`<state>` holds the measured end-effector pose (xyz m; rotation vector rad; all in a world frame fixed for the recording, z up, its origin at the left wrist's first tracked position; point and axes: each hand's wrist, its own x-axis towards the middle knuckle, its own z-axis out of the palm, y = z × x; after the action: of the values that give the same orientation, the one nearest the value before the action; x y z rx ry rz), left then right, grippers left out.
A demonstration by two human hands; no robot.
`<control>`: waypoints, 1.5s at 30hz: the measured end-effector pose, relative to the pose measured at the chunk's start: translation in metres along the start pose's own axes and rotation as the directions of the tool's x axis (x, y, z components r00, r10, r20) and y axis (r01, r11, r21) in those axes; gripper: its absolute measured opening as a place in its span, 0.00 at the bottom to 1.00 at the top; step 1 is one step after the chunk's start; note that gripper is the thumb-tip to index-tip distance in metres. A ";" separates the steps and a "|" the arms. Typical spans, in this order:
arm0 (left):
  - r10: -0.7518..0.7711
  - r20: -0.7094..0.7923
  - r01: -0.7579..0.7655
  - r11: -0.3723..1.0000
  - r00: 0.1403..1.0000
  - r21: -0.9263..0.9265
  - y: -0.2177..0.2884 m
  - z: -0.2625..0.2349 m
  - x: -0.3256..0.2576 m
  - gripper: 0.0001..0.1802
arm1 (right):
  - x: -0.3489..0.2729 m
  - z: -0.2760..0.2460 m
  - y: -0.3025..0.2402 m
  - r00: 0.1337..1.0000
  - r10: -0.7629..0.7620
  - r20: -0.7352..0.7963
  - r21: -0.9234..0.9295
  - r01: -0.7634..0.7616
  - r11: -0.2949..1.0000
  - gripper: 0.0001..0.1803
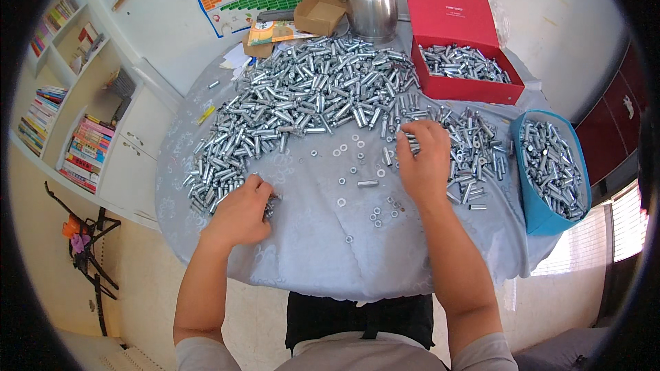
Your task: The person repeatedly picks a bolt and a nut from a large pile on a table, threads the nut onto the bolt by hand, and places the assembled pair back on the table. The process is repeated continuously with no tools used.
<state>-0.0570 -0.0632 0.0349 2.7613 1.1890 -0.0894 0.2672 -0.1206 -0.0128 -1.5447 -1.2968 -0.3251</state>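
Note:
A large heap of silvery expansion bolts [309,89] curves across the table. At its near left end is my left hand [242,211], fingers curled down; a small metal end pokes out beside the fingertips, but what they grip is mostly hidden. My right hand [426,161] lies over the left edge of a smaller pile of bolts [474,140], with thumb and fingers bent around something I cannot make out. Between my hands, loose washers [342,202], several hex nuts [375,217] and a single metal sleeve [368,184] lie on the grey cloth [309,247].
A red box [467,89] with its lid raised and a blue fabric bin [526,185], both full of bolts, stand at the right. Behind the heap are a steel canister [371,6], a cardboard box [321,12] and booklets [278,31]. A yellow pen-like object [206,115] lies at left.

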 end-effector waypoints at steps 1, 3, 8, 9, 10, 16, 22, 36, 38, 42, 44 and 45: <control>-0.013 0.000 0.013 0.999 1.000 0.031 0.001 0.001 0.001 0.23 | -0.001 0.000 0.000 1.000 0.008 0.010 0.008 -0.008 1.000 0.08; -0.089 0.033 0.086 0.993 0.995 0.080 0.007 0.004 0.005 0.22 | -0.002 0.001 -0.003 1.000 0.003 0.013 0.024 -0.003 1.000 0.08; -0.154 0.003 0.153 0.985 0.988 0.074 0.007 0.009 0.005 0.19 | -0.005 0.004 -0.002 1.000 -0.003 -0.005 0.063 0.003 0.998 0.07; -0.166 -0.016 0.166 0.984 0.986 0.063 0.003 0.013 0.004 0.19 | -0.005 0.005 -0.002 1.000 0.002 -0.005 0.068 -0.001 0.998 0.07; -0.178 -0.035 0.179 0.982 0.983 0.051 0.001 0.017 0.004 0.18 | -0.005 0.005 -0.002 1.000 0.006 -0.004 0.072 -0.006 0.997 0.07; -0.212 -0.043 0.212 0.977 0.976 0.013 -0.006 0.026 0.006 0.16 | -0.005 0.009 -0.003 0.999 0.003 -0.039 0.095 0.001 0.995 0.05; -0.192 -0.035 0.110 0.694 0.981 -0.712 0.017 0.024 0.041 0.16 | -0.003 0.009 -0.006 0.997 0.032 -0.068 0.141 -0.022 0.990 0.04; -0.164 -0.148 -0.090 0.317 0.975 -0.944 0.063 0.047 0.114 0.09 | -0.009 0.012 -0.017 0.772 0.278 0.571 0.386 -0.552 0.739 0.11; -0.102 -0.330 -0.190 0.646 0.939 -0.740 0.056 0.053 0.113 0.08 | -0.008 0.010 -0.018 0.827 0.240 0.508 0.375 -0.463 0.803 0.10; 0.050 -0.540 -0.293 0.880 0.840 -0.374 0.044 0.042 0.110 0.08 | -0.008 0.011 -0.021 0.850 0.238 0.471 0.347 -0.426 0.835 0.09; 0.081 -0.545 -0.303 0.894 0.834 -0.330 0.037 0.039 0.110 0.09 | -0.010 0.013 -0.020 0.858 0.223 0.464 0.337 -0.403 0.851 0.08; 0.083 -0.515 -0.292 0.894 0.853 -0.340 0.034 0.040 0.108 0.10 | -0.011 0.013 -0.020 0.854 0.227 0.468 0.326 -0.406 0.854 0.08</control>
<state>0.0418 -0.0145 -0.0126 2.5589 0.8664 0.8339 0.2407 -0.1183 -0.0158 -1.4653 -1.2835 0.5031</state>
